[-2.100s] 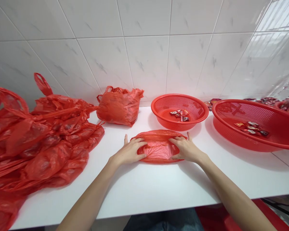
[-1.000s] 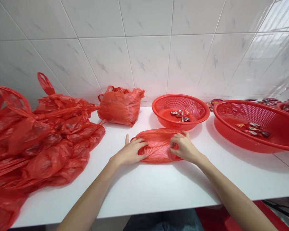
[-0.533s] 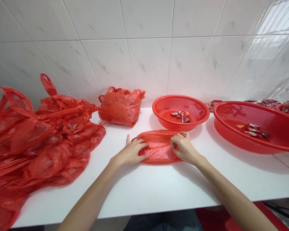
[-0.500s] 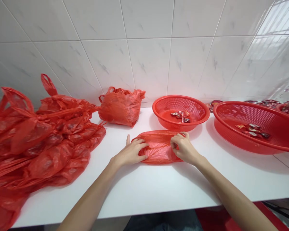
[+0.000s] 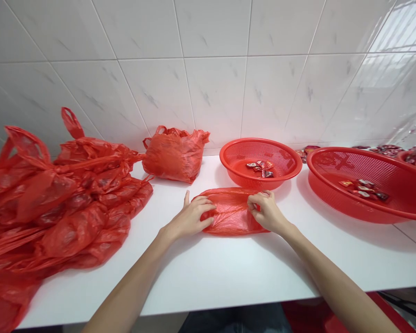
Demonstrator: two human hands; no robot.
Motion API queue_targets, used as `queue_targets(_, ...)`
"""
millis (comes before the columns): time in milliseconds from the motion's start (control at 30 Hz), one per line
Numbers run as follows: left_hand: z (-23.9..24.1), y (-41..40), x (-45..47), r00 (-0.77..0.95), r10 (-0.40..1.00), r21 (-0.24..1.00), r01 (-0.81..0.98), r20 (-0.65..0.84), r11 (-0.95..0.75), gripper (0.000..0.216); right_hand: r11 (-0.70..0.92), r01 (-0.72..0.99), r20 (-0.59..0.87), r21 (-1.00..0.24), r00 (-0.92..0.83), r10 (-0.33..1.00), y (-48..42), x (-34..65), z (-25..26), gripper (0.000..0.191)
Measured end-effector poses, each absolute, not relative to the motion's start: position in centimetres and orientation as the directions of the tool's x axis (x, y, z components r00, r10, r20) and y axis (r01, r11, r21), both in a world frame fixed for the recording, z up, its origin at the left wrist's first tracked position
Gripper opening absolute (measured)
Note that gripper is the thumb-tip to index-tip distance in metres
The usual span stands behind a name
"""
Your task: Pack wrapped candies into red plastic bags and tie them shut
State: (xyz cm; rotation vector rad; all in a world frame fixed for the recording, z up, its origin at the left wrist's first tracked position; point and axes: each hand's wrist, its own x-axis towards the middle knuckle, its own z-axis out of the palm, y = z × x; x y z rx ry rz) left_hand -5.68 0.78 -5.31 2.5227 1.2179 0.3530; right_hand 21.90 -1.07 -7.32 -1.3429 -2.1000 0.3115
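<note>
A flattened red plastic bag lies on the white counter in front of me. My left hand rests on the bag's left end, fingers curled and pressing into the plastic, thumb raised. My right hand is at the bag's right end with its fingers pinched together on the plastic. Behind the bag stands a small red mesh basket holding a few wrapped sweets.
A heap of red plastic bags fills the left of the counter. A filled, tied red bag sits against the tiled wall. A large red basket with several sweets stands at the right, more sweets behind it.
My right hand has gone from lying flat on the bag to pinching its right end, and has gathered the plastic slightly leftward. The left hand has hardly moved.
</note>
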Motion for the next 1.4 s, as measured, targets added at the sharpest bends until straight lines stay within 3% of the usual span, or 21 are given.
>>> queue_targets(600, -6.3, 1.7, -6.2, 0.547, 0.709, 0.355, 0.619, 0.445, -0.701, 0.024, 0.439, 0.704, 0.45, -0.558, -0.188, 0.873, 0.3, 23.1, -8.3, 0.011)
queue_targets(933, -6.6, 1.8, -6.3, 0.511, 0.704, 0.337, 0.634, 0.494, -0.696, 0.024, 0.431, 0.664, 0.477, -0.611, -0.125, 0.87, 0.5, 23.3, -8.4, 0.011)
queue_targets(1400, -6.4, 1.9, -6.5, 0.467, 0.768, 0.349, 0.699, 0.438, -0.624, 0.026, 0.398, 0.656, 0.45, -0.641, -0.099, 0.887, -0.2, 22.9, -7.6, 0.012)
